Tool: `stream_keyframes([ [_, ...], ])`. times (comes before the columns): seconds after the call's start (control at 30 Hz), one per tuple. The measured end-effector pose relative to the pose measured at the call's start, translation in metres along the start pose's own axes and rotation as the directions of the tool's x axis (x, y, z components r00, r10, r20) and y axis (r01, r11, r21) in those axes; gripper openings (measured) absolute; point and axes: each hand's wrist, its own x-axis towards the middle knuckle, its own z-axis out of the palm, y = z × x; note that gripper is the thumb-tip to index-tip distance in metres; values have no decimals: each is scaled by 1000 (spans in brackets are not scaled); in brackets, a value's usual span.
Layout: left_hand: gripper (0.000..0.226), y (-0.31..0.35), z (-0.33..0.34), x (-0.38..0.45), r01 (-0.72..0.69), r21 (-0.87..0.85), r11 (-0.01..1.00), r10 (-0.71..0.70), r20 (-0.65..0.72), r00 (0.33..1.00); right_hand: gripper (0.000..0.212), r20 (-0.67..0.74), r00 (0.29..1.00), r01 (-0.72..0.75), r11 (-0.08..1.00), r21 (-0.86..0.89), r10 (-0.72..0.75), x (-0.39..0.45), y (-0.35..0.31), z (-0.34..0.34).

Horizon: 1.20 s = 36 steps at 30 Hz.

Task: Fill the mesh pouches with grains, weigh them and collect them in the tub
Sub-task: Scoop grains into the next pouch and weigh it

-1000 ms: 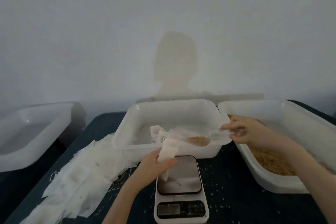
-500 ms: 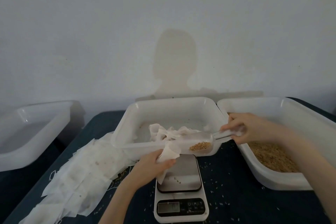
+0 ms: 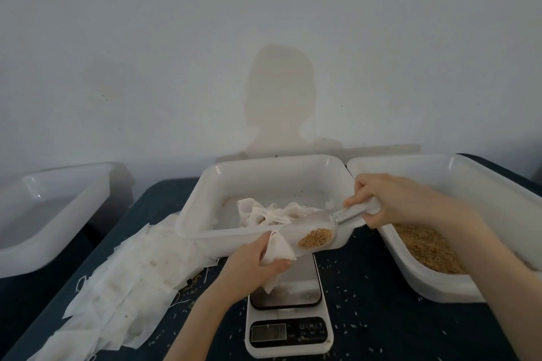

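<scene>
Fingers of left hand (image 3: 249,265) pinch pouch (image 3: 278,252) — mouth hidden; right hand (image 3: 393,199) grips scoop (image 3: 322,231).

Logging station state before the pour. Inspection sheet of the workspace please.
Surface: dark blue tabletop, loose grains scattered on it.
Job's things: clear scoop holding grains, tipped toward a mesh pouch held above the kitchen scale; middle tub with a few pouches inside; right tub holding the grain supply; stack of empty pouches spread at left.
Clutter: spilled grains around the scale; thin strings at the stack's edge.
Grippers: left hand pinches the pouch; right hand grips the scoop handle.
Cables: nothing seen.
Surroundings: plain pale wall with the person's shadow; third white tub at far left, contents unclear.
</scene>
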Motion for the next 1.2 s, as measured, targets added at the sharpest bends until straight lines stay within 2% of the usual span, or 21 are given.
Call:
stream_keyframes([
  [0.13, 41, -4, 11, 5, 27, 25, 999, -27, -17, 999, 42, -81, 995, 34, 956, -290, -60, 4, -22, -9],
  [0.27, 43, -8, 23, 10, 87, 37, 996, -86, -29, 996, 50, -178, 973, 50, 884, -464, -149, 5, -40, -14],
  [0.37, 43, -8, 27, 14, 98, 8, 995, -98, -26, 995, 48, -234, 957, 23, 844, -536, -175, 7, -48, -17],
  [0.5, 37, -7, 26, 15, 78, -29, 997, -80, -53, 995, 45, -255, 952, 12, 858, -513, -166, 10, -44, -16],
  [0.63, 25, -5, 20, 13, 40, -134, 990, -53, -95, 994, 40, -199, 978, -6, 943, -332, -64, 9, -20, -7],
  [0.73, 21, -4, 15, 12, 5, -240, 971, -38, -134, 990, 34, -123, 992, -27, 999, -24, 24, 4, 5, 9],
  [0.8, 18, -2, 14, 11, -9, -309, 951, -45, -166, 985, 31, -78, 996, -30, 981, 189, 46, -2, 18, 20],
  [0.87, 12, 1, 13, 13, -23, -371, 928, -49, -183, 982, 35, -57, 997, -30, 946, 324, 51, -7, 27, 29],
  [1.0, 8, 7, 17, 17, -20, -443, 897, -77, -200, 977, 30, -14, 995, -87, 899, 429, 102, -12, 38, 39],
  [1.1, 20, 10, 22, 19, -17, -528, 849, -120, -223, 967, 28, -18, 990, -118, 877, 466, 142, -15, 46, 42],
  [1.2, 22, 11, 27, 21, -29, -538, 843, -122, -243, 962, 27, -27, 978, -164, 841, 515, 207, -21, 56, 45],
])
